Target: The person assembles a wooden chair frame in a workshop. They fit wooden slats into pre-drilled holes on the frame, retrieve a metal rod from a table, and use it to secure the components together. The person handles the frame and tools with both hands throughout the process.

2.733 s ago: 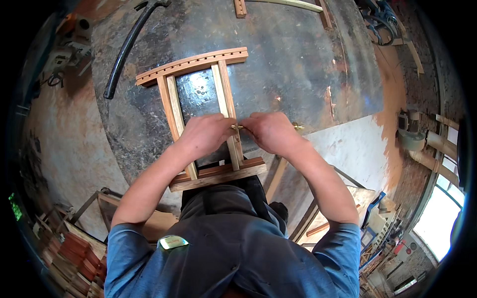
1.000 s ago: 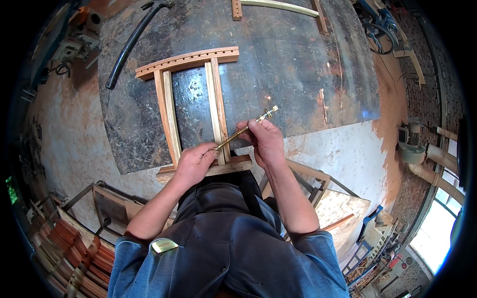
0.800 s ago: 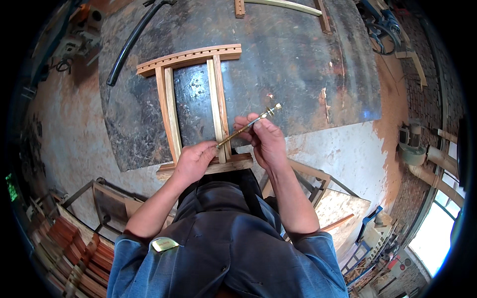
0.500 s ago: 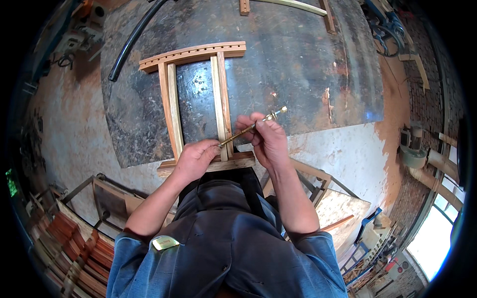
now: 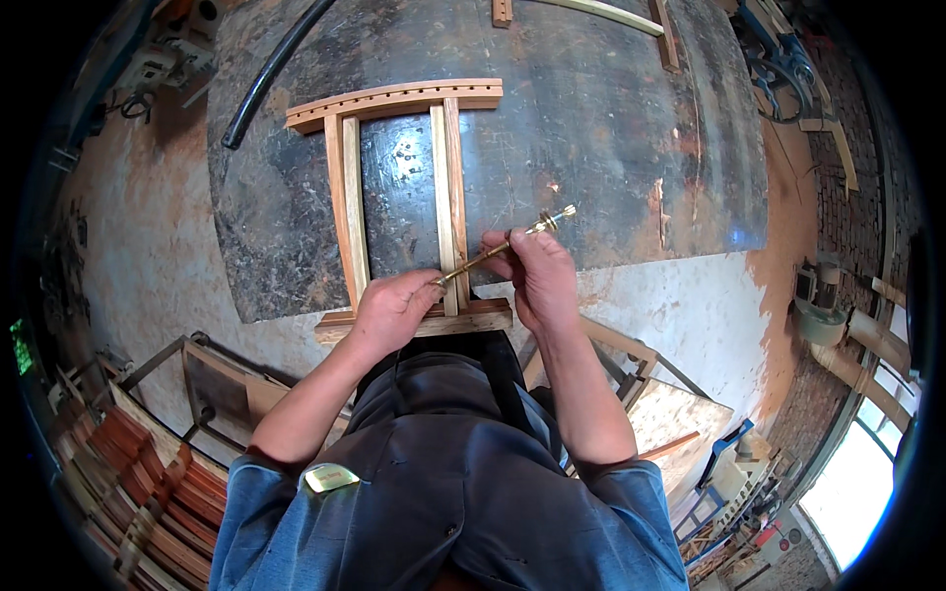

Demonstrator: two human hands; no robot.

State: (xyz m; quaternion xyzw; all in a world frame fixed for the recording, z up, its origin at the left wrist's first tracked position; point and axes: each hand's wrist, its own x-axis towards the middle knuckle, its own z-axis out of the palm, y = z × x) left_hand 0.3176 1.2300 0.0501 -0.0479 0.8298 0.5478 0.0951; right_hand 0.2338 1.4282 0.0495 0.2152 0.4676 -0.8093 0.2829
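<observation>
Between my two hands is a thin brass-coloured rod [image 5: 480, 260], slanting up to the right, with a round flange and a shiny fitting at its far right end. My left hand [image 5: 392, 307] pinches its lower end between thumb and fingertips. Nearer the fitting, my right hand [image 5: 544, 281] has its thumb and index finger closed on the rod, the other fingers curled behind. Under the hands, a wooden frame [image 5: 394, 97] lies on a dark worktable [image 5: 611, 148]. A row of small dark holes runs along its curved far rail, and paired slats reach toward me.
A black tube [image 5: 276, 74] lies at the table's far left, and more wooden pieces [image 5: 601, 17] at the far edge. Metal-framed stands flank me; stacked reddish timber [image 5: 148, 483] is at lower left. A green machine with a duct [image 5: 820, 317] stands at right.
The table and wooden frame sit slightly higher and farther right in view. Both hands keep hold of the rod; its flange now shows more clearly beyond my right fingers.
</observation>
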